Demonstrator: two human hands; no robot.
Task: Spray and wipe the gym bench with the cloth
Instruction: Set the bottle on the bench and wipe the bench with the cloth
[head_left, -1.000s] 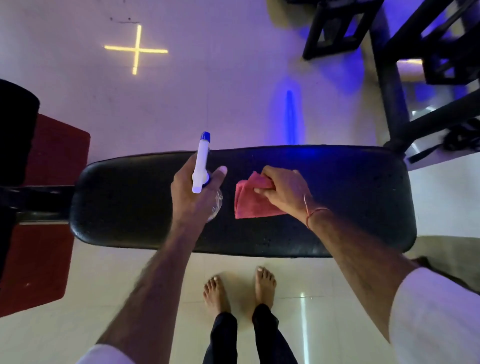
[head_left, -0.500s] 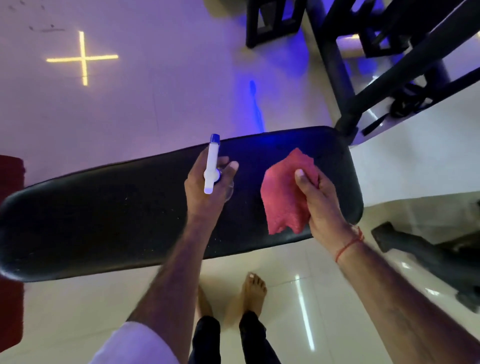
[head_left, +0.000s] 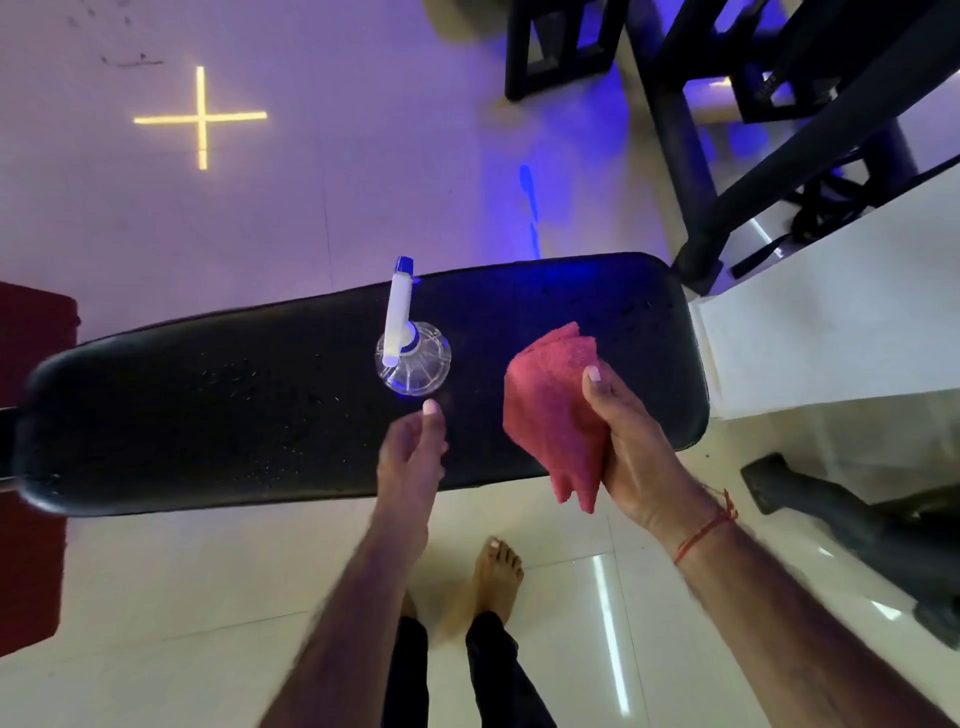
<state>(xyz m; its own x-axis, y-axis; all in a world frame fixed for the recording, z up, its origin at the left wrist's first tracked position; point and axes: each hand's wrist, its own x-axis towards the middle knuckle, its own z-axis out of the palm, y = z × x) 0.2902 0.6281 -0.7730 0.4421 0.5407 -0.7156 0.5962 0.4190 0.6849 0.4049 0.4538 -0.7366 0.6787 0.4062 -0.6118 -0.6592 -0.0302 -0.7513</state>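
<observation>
Bench: black padded gym bench (head_left: 208, 415) runs crosswise in front of me, under both my hands, its top speckled with small droplets.
Spray bottle: clear spray bottle (head_left: 413, 358) stands upright on the bench pad, just beyond the fingertips of my left hand, with a small gap between them; its white trigger head with the blue nozzle tip points away from me.
Bottle contents: the body is see-through; I cannot tell how much liquid is inside.
Left hand: my left hand (head_left: 413, 452) hovers over the near half of the pad, empty, fingers loosely extended toward the bottle and not touching it; it is a little blurred.
Cloth: red cloth (head_left: 553, 410) is bunched in my right hand, hanging in folds to the left of my palm, its upper part over the bench pad and its lower corners dangling past the near edge of the pad.
Right hand: my right hand (head_left: 631, 452) is closed around the cloth, thumb pressed on its front, held above the right end of the bench; a red thread (head_left: 706, 530) circles that wrist.
Between hands: the bottle sits to the left of the cloth, well apart from my right hand.
Floor: pale glossy tiled floor (head_left: 675, 623) lies below my arms, with my bare feet (head_left: 493, 571) near the bench's front edge.
Beyond right hand: a dark metal frame (head_left: 691, 182) stands past the bench's right end.
</observation>
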